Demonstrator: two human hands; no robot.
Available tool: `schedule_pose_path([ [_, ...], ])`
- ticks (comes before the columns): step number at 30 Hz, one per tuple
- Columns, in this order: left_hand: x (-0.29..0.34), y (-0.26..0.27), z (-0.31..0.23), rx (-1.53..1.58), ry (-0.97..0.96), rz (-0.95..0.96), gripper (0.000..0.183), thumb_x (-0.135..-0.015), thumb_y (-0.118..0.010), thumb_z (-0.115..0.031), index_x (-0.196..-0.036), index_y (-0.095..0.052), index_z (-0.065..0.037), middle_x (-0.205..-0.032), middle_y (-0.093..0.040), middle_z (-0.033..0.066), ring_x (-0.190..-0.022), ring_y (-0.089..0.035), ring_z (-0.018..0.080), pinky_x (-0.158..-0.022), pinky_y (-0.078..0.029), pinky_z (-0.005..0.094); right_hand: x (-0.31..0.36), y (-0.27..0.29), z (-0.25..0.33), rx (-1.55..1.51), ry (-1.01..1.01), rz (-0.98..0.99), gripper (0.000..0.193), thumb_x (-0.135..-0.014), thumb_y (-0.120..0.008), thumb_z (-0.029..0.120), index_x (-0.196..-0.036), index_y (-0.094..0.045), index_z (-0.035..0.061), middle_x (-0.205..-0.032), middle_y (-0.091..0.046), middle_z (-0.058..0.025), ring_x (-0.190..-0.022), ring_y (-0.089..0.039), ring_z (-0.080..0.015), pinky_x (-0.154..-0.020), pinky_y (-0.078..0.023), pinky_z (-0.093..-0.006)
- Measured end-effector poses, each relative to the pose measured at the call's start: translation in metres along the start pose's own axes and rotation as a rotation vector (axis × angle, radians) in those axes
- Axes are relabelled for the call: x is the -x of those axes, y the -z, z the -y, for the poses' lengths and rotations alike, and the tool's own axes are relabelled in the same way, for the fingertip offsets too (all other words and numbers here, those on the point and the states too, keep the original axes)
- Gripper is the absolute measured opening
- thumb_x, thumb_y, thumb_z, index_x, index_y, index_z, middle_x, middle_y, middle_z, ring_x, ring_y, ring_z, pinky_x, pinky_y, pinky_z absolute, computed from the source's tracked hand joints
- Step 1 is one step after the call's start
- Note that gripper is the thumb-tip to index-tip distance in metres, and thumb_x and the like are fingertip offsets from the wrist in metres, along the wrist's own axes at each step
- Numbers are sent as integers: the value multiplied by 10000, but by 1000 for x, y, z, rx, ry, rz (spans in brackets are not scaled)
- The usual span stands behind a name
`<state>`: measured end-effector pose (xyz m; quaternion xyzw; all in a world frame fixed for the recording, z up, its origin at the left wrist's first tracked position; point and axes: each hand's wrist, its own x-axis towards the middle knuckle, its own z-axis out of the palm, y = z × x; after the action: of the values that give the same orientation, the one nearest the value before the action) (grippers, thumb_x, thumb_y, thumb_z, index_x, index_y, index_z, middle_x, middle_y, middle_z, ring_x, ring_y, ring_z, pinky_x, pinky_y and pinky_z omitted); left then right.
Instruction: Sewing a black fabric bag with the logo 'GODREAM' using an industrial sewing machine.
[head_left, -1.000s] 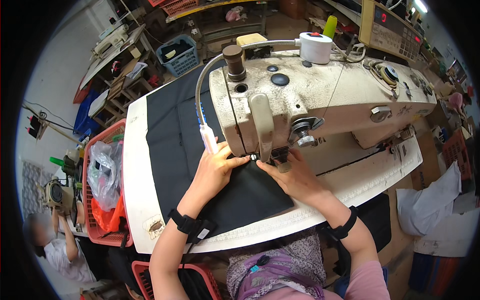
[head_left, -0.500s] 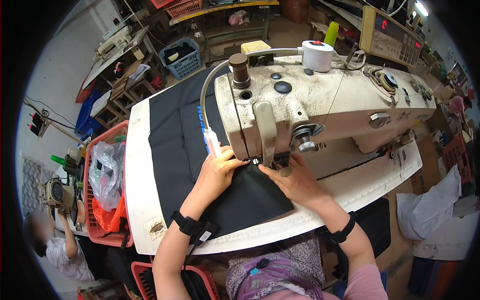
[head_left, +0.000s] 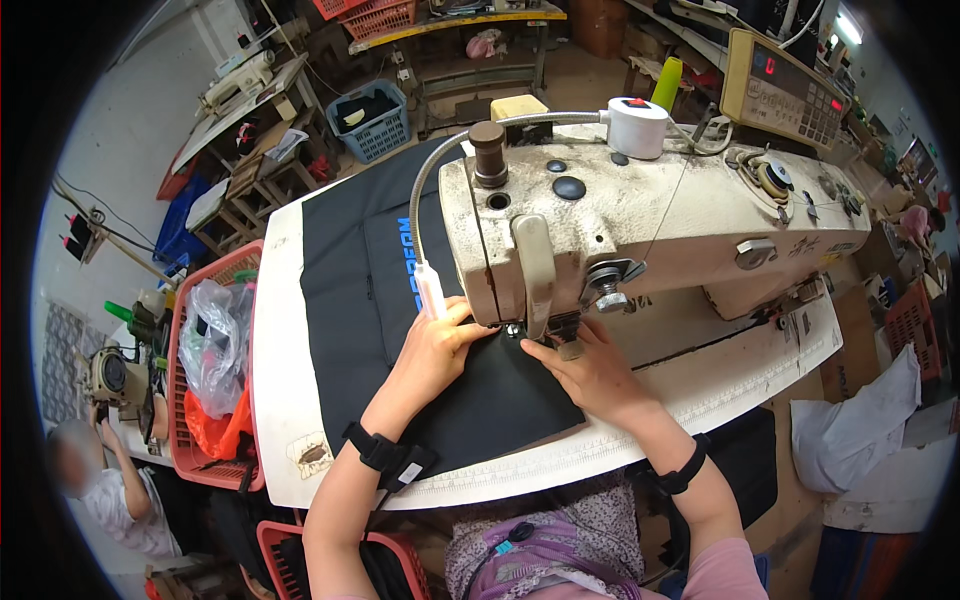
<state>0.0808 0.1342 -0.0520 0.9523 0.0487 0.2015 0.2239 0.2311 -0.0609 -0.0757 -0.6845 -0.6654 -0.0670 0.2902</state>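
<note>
Black fabric [head_left: 345, 335] with blue lettering lies across the bed of a white sewing machine [head_left: 560, 210]. My left hand [head_left: 435, 345] presses and grips it just left of the presser foot [head_left: 513, 331], its thumb and forefinger reaching toward the needle area. On the other side my right hand [head_left: 595, 375] has hold of the fabric, with some of its fingers hidden behind the machine head. A lit lamp [head_left: 430, 290] on a bendy metal neck hangs against the left fingers. Exactly how the fingertips pinch the cloth is partly hidden.
Left of the white table [head_left: 285, 400] stands a pink basket [head_left: 177, 385] with plastic bags. A second pink basket [head_left: 270, 540] sits below. A control panel [head_left: 785, 90] rises at the far right. A co-worker [head_left: 120, 500] sits at another machine on the left.
The view has shifted slightly, so the machine appears a little farther right. Both hands stay at the presser foot with hardly any movement. The co-worker's arms have moved a little.
</note>
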Motion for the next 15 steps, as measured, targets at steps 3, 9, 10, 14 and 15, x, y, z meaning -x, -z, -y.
schedule_pose_path([
  [3,0,8,-6,-55,24,66,357,-706,-634,83,-1032,-709,-41,-1068,-647,91,-1045,-605,291,-891,-478,412,6,-3,-6,-31,-36,58,331,-870,-634,125,-1201,-639,151,-1172,-615,-84,-1168,-531,-298,-1031,-378,-441],
  [9,10,27,-17,-398,60,159,315,-736,-614,44,-1048,-649,23,-1041,-638,113,-990,-623,277,-797,-536,360,6,21,24,-188,-10,122,306,-887,-649,216,-1179,-644,125,-1236,-605,-82,-1236,-507,-265,-1076,-334,-452],
  [10,11,27,-16,-431,21,153,267,-742,-604,33,-1005,-646,38,-1013,-636,120,-959,-631,268,-760,-551,344,7,23,32,-273,48,134,285,-874,-663,241,-1117,-662,93,-1213,-607,-82,-1231,-516,-233,-1089,-326,-448],
  [14,10,29,-37,-476,120,370,408,-666,-622,69,-1074,-611,69,-928,-620,158,-913,-627,333,-777,-533,402,21,31,35,-190,19,239,304,-865,-667,304,-1050,-670,63,-1155,-638,-64,-1216,-528,-210,-1098,-305,-478],
  [15,8,30,-46,-454,124,445,351,-669,-632,57,-1020,-610,68,-908,-617,171,-879,-635,336,-757,-535,405,24,39,32,-189,18,239,304,-865,-667,304,-1050,-670,63,-1155,-638,-64,-1216,-528,-210,-1098,-305,-478],
])
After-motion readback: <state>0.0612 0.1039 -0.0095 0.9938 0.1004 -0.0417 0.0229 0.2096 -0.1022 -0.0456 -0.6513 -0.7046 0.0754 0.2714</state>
